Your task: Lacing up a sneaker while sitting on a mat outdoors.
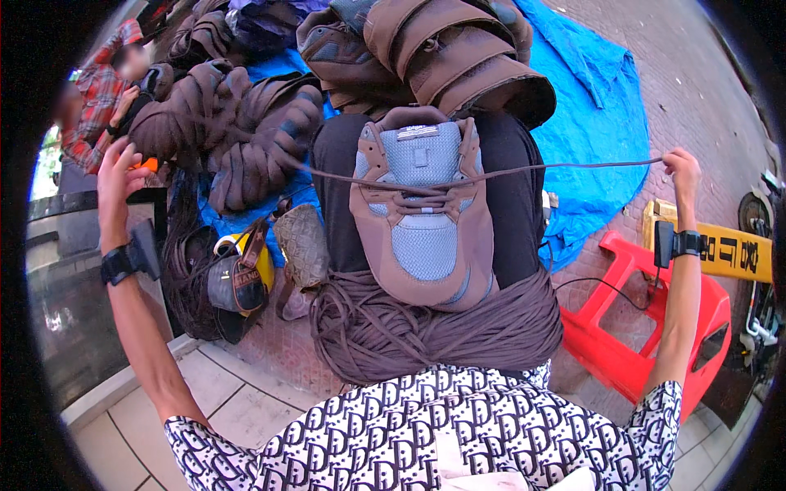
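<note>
On my lap lies a brown and blue shoe upper, its toe toward me and its tongue at the far end. A brown shoelace runs through its lower eyelets. Far out to the right, my right hand pinches one end of that lace and holds it nearly straight. The other end trails off left of the shoe and blurs. My left hand is raised at the far left, fingers apart, with no lace visible in it. Across my thighs, nearest my body, rests a big bundle of brown laces.
Stacked shoe uppers lie beyond my knees, with more piles at the left on a blue tarp. A red plastic stool is at the right. Small pouches sit left of my legs. Another person is at far left.
</note>
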The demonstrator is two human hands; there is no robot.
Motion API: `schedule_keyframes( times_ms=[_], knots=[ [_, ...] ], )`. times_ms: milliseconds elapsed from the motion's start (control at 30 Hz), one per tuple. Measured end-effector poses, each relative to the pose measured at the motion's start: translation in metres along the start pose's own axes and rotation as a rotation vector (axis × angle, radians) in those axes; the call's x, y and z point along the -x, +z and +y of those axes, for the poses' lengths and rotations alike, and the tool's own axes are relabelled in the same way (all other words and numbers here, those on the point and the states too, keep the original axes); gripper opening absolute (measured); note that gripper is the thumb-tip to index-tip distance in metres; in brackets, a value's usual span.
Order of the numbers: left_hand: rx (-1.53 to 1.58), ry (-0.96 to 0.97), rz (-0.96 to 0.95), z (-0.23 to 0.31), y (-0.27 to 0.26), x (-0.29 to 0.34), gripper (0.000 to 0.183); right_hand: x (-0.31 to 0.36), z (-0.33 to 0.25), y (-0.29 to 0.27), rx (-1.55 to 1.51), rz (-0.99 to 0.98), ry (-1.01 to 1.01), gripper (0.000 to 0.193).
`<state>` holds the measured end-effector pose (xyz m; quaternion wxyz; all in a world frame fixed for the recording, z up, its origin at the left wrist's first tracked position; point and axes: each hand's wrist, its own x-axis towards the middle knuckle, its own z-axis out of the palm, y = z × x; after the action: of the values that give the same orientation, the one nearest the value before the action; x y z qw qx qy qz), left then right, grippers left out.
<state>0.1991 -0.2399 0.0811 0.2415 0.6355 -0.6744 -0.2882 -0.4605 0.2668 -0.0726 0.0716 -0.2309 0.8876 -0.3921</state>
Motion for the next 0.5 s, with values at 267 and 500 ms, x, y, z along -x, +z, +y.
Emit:
schedule_keyframes(
  times_ms=[267, 500],
  knots=[
    [-0.167, 1.348, -0.409, 0.092, 0.176, 0.199, 0.019, 0.052, -0.112, 0.084, 0.295, -0.214, -0.733, 0.014],
    [-0.529, 1.518, -0.516, 0.107, 0.206, 0.205, 0.009, 0.137, -0.191, 0.155, -0.006, -0.443, -1.059, 0.018]
  ],
)
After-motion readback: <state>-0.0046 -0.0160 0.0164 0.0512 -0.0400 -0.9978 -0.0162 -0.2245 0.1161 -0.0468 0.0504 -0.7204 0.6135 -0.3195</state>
